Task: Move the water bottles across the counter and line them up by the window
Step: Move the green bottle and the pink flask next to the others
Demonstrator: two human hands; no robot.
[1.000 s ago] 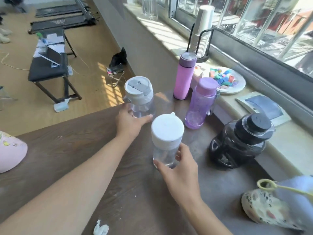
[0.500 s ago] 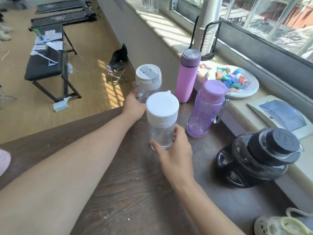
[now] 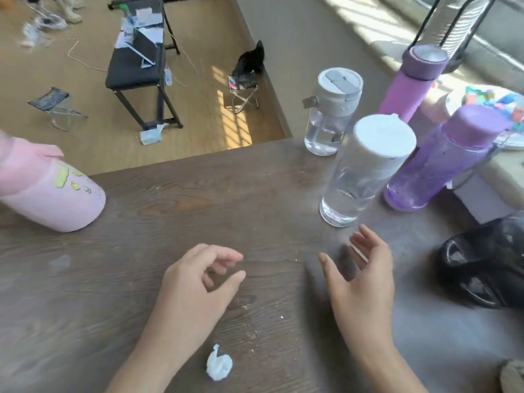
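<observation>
Both hands (image 3: 198, 285) (image 3: 360, 282) have let go of the clear bottles (image 3: 365, 168).

Home room: bench (image 3: 133, 66), wooden floor (image 3: 71, 137).

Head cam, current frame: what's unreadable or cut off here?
- Pink bottle with yellow stickers: its top runs off the left edge, and it is motion-blurred.
- Dark smoky jug: the right edge cuts it; its lid is out of frame.
- Stack of cups in the black wire holder: cropped by the top edge.
- Plate of coloured pieces: blurred, partly behind the translucent purple bottle; the pieces cannot be identified.
- Tan object at the bottom right corner: a sliver only.
</observation>
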